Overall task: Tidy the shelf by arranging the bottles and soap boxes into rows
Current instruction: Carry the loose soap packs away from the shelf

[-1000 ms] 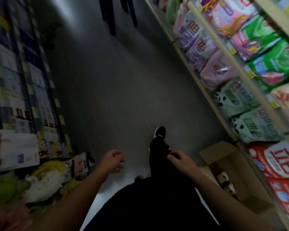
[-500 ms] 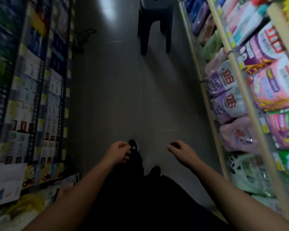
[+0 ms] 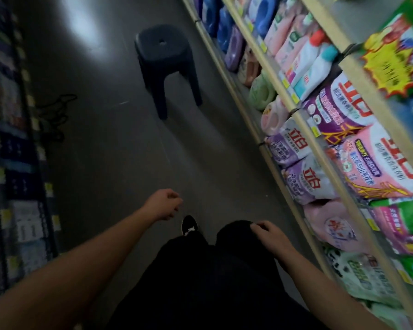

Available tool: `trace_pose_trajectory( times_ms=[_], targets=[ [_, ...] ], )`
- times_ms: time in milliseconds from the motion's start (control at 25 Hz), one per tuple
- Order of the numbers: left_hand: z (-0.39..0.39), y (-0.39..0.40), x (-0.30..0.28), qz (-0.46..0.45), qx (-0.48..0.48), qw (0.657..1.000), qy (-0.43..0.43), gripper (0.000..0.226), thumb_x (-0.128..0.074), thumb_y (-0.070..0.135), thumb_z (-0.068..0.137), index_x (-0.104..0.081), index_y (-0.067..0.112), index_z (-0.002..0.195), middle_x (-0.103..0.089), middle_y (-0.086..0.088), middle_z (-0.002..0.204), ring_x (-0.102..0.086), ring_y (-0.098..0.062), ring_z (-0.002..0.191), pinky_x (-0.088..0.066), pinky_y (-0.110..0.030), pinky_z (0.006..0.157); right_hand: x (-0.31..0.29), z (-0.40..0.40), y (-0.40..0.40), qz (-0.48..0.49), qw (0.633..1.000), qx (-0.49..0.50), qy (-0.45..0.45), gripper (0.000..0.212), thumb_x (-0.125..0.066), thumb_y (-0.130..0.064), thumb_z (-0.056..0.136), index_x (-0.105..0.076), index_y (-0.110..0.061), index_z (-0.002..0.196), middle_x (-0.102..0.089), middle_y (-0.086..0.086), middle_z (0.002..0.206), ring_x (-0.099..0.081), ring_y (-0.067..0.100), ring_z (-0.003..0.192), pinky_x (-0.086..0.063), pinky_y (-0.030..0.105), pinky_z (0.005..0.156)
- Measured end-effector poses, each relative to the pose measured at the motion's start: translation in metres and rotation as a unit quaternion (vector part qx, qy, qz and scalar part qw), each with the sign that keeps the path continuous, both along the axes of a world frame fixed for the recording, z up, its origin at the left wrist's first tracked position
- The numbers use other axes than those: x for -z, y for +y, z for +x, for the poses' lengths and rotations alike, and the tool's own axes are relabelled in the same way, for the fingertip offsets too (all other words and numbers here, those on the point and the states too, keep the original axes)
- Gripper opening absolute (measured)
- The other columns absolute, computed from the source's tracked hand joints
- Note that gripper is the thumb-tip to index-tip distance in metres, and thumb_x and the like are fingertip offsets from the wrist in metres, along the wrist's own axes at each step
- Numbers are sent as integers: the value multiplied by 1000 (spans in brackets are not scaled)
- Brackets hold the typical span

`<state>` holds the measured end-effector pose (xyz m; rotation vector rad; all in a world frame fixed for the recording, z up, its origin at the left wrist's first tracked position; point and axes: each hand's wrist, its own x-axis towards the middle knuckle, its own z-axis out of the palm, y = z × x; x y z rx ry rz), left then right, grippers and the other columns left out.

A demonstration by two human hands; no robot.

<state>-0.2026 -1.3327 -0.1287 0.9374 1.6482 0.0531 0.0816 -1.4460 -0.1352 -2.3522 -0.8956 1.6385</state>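
I look down a dim shop aisle. My left hand (image 3: 163,204) hangs over the floor with loosely curled fingers and holds nothing. My right hand (image 3: 270,234) rests on my black trouser knee, fingers bent over the cloth. Along the right runs a wooden shelf (image 3: 281,186) stacked with detergent bags (image 3: 305,184) low down. Blue, purple and pink bottles (image 3: 234,44) stand farther along it, out of reach of both hands. No soap box is plainly visible.
A dark plastic stool (image 3: 167,60) stands in the aisle ahead. A rack of boxed goods (image 3: 12,144) lines the left side. A dark cord (image 3: 55,115) lies on the floor by it. My black shoe (image 3: 189,225) is between my hands.
The view has moved forward along the aisle, bringing the stool closer and the cardboard box out of sight. My right hand has come down onto my knee.
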Motion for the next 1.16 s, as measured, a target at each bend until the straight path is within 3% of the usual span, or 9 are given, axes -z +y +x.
trace_pose_trajectory(
  times_ms=[80,280,400,560,680,840,920,1000,1160],
  targets=[
    [7,53,1,4,27,1000,5,5,-52,11,97,-56,11,100,-56,-7,75,-46,-17,51,-35,-17,41,1,3,43,11,1000,24,10,28,-60,-39,93,-65,-19,111,-66,2,109,-62,18,100,-47,30,84],
    [39,149,14,-7,-13,1000,-3,12,-52,17,98,-58,10,107,-62,-9,84,-54,-16,55,-44,-21,45,13,27,173,31,999,29,31,31,-59,-40,93,-65,-19,115,-66,1,111,-61,19,104,-47,34,92],
    [64,197,19,-27,-65,998,4,12,-52,17,98,-58,10,106,-63,-10,83,-54,-15,52,-44,-20,41,13,58,260,36,999,10,26,32,-58,-42,93,-64,-21,116,-64,-2,112,-59,16,106,-43,29,87],
    [104,274,10,-17,-82,996,-3,8,-52,16,98,-60,14,95,-62,-7,75,-51,-15,49,-40,-21,43,-2,95,357,72,997,-16,34,26,-60,-39,92,-64,-21,109,-64,-6,101,-59,9,90,-41,23,74],
    [136,334,-1,4,-96,995,-29,8,-53,18,98,-60,19,94,-64,-6,75,-55,-15,51,-43,-24,48,-15,117,414,88,996,-15,28,28,-61,-40,91,-65,-21,110,-66,-5,103,-61,15,101,-46,30,88],
    [177,417,-3,7,-74,995,-73,11,-56,22,97,-63,16,102,-67,-9,84,-60,-16,58,-47,-26,51,-30,148,477,137,988,67,35,23,-63,-37,90,-67,-22,107,-69,-5,101,-64,15,101,-47,30,88],
    [202,469,-6,9,-30,996,-79,11,-56,24,96,-64,19,102,-68,-8,87,-63,-18,67,-52,-29,59,-42,165,513,176,977,119,25,18,-65,-35,89,-69,-23,100,-70,-5,98,-65,17,99,-50,37,92],
    [229,525,-15,14,-7,993,-121,8,-56,19,96,-64,16,97,-65,-12,84,-59,-22,66,-49,-30,58,-62,182,547,218,958,184,5,15,-68,-39,84,-70,-26,91,-71,-3,93,-67,21,95,-52,45,90],
    [287,620,-43,42,81,981,-171,12,-57,15,95,-64,15,85,-62,-10,75,-54,-20,53,-44,-27,51,-104,220,602,284,909,293,-80,38,-59,-62,63,-68,-33,87,-72,-3,89,-68,20,87,-57,40,75]
  ],
)
